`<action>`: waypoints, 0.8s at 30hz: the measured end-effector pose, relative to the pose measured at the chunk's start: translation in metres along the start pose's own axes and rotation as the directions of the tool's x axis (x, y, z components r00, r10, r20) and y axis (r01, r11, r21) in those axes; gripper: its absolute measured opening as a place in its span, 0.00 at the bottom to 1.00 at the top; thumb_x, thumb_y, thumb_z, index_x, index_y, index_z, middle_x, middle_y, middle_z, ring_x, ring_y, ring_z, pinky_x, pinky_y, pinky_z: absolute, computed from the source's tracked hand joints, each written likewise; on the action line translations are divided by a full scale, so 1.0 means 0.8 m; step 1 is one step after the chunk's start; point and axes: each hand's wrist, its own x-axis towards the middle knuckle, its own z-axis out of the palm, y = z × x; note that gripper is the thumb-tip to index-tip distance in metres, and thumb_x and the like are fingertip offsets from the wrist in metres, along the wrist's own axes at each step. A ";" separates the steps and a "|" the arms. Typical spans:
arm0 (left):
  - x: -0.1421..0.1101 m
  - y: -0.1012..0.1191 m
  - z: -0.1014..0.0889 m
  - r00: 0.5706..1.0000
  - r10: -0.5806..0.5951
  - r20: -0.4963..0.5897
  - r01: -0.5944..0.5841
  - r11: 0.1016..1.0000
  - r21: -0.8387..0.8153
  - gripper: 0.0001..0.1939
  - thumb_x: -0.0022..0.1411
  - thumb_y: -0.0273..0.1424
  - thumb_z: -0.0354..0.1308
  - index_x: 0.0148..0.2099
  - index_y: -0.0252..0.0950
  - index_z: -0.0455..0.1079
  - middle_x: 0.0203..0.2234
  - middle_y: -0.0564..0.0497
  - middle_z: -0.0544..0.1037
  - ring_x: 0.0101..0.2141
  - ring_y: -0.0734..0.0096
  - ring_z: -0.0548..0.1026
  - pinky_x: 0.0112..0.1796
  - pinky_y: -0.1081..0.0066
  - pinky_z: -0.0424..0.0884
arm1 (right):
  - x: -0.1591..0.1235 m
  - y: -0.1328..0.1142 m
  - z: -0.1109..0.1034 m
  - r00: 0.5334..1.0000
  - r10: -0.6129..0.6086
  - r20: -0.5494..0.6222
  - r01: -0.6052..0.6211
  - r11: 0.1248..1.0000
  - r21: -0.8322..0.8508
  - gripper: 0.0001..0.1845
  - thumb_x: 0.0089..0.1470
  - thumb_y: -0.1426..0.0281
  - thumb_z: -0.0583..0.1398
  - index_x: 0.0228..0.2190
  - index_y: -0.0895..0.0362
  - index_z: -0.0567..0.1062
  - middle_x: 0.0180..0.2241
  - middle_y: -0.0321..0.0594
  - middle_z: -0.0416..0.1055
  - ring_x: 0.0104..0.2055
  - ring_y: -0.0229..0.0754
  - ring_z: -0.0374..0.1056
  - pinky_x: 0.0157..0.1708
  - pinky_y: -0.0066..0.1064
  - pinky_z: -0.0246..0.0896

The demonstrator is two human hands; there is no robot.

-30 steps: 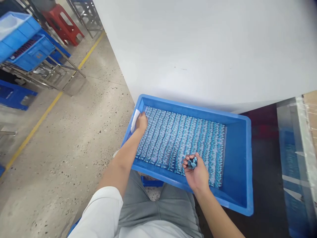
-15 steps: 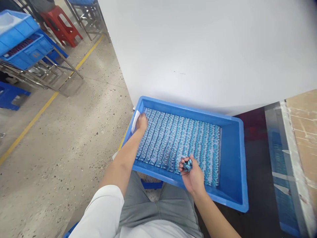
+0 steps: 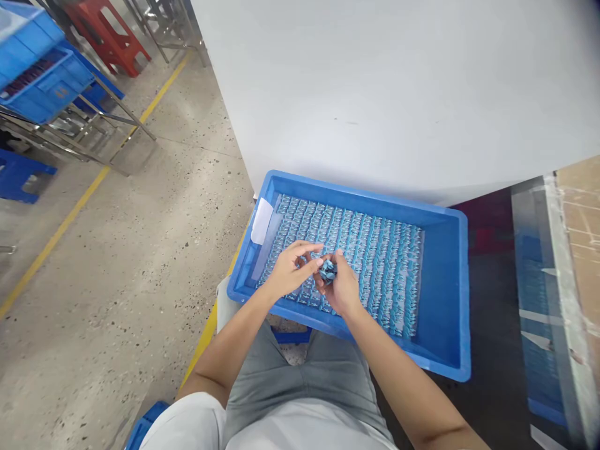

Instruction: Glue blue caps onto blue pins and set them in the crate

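So, main relation: the clump of small blue pieces (image 3: 327,270) sits in the right hand (image 3: 344,290), cupped in half-curled fingers and thumb, and the left hand (image 3: 289,272) comes at it from the left, thumb and fingertips right beside it. Right is the nearer hand since it's the one holding. Left is part-curled, thumb and forefinger a bit apart; can't tell if it touches the clump or pinches a piece. No common long axis readable in the clump, pieces look jumbled. Both hands are above the blue tray (image 3: 375,194), whose long side runs across in front of the body, its right end angled nearer the wearer. Neat rows of pieces (image 3: 398,275) lie under and beyond both hands and on to the right of the right hand; rows run along the tray's short side. White paper (image 3: 262,221) is at the tray's left end, beyond and left of the left hand. Hard to make out: left hand's lower fingers are hidden behind its thumb, underside of the clump is blocked by the right palm, piece count unclear, rows directly below the hands covered. Right forearm gets cut off at the bottom edge.
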 end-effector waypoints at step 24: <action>-0.005 -0.006 -0.028 0.904 -0.423 -0.067 0.254 0.655 -0.712 0.06 0.61 0.31 0.56 0.41 0.37 0.68 0.44 0.45 0.78 0.45 0.66 0.78 0.45 0.65 0.74 | -0.014 0.008 -0.008 0.968 0.113 0.223 -0.066 0.976 -0.207 0.19 0.49 0.54 0.67 0.26 0.56 0.71 0.23 0.33 0.70 0.16 0.29 0.57 0.11 0.20 0.45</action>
